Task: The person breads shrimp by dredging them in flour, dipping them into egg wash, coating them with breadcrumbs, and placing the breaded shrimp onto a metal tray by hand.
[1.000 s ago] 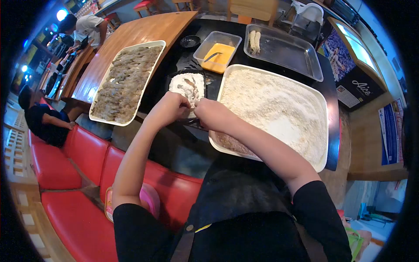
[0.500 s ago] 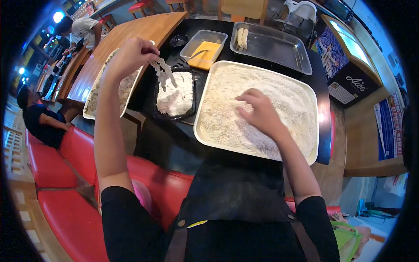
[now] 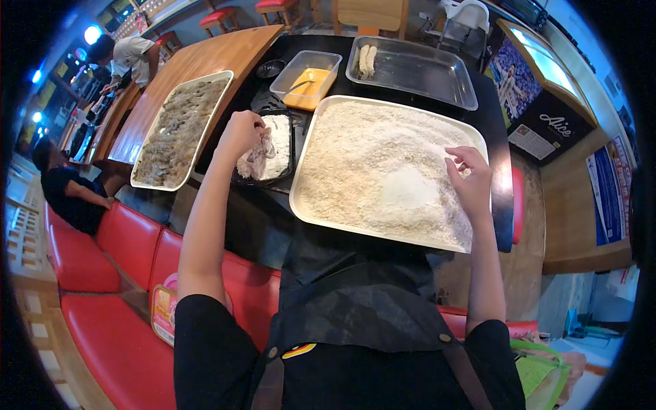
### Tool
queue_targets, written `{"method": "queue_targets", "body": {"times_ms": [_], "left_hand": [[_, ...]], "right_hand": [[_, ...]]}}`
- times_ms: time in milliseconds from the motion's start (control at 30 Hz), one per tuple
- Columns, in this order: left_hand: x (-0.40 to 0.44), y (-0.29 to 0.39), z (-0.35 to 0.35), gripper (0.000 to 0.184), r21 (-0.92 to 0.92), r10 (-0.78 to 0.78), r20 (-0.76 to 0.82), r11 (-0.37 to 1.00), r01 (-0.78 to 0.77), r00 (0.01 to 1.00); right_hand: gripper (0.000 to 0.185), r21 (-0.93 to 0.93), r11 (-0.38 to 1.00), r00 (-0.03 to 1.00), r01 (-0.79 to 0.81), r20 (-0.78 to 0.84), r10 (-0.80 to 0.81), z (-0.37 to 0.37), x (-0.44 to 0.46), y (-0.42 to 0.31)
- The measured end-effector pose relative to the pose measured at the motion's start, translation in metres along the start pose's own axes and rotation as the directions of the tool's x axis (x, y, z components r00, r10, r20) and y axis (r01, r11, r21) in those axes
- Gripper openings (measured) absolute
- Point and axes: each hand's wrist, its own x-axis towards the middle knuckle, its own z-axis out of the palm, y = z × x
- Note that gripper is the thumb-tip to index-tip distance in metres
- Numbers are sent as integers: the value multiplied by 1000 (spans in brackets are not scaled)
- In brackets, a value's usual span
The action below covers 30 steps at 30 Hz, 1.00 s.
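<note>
My left hand [image 3: 239, 135] grips a few greyish raw shrimp [image 3: 258, 157] by one end. They hang down into white flour [image 3: 277, 140] in a black tray [image 3: 292, 154], their lower ends touching it. Over the right side of a large cream tray [image 3: 376, 231] of pale breadcrumbs [image 3: 355, 157], my right hand [image 3: 473, 183] hovers with its fingers bent and apart, nothing in them. A smooth white patch of powder [image 3: 410, 188] lies on the crumbs. Further left, a long white-rimmed tray holds many raw shrimp [image 3: 181, 130].
Behind the flour stand a plastic tub [image 3: 329, 63] of yellow liquid with a spoon and a small black bowl [image 3: 270, 68]. A clear tray [image 3: 424, 75] at the back holds breaded sticks [image 3: 367, 60]. Red seating [image 3: 109, 342] runs along the left; two people are beyond it.
My left hand has lowered the shrimp from above the flour into it. My right hand has moved right across the breadcrumbs, and the smooth white patch now shows.
</note>
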Motion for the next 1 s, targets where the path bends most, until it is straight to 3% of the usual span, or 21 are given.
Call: {"method": "queue_targets", "body": {"times_ms": [133,233,333,467,533,633,700,1000], "left_hand": [[7,10,-59,15,22,81,16,996,-81,997],[15,20,-112,18,-36,59,99,998,-56,993],[15,25,-131,18,-72,64,51,996,-61,997],[8,30,-94,17,-34,-31,170,999,38,985],[2,13,-47,15,2,51,99,999,-51,994],[-13,15,-12,13,-46,-54,86,997,58,995],[-15,10,-13,13,-67,-7,62,998,11,998],[30,38,-150,16,18,19,85,1000,-21,996]], "right_hand": [[19,-10,1000,999,-2,36,3,1,4,6],[18,-16,1000,998,-21,50,22,0,9,7],[18,0,1000,999,-21,39,21,9,16,15],[18,19,1000,1000,-18,25,18,21,24,25],[18,12,1000,1000,-19,1,19,22,25,28],[19,-33,999,994,-26,-110,22,18,23,33],[22,-69,997,985,-35,-173,22,13,22,42],[24,-98,992,941,-79,-337,42,-1,18,57]]}}
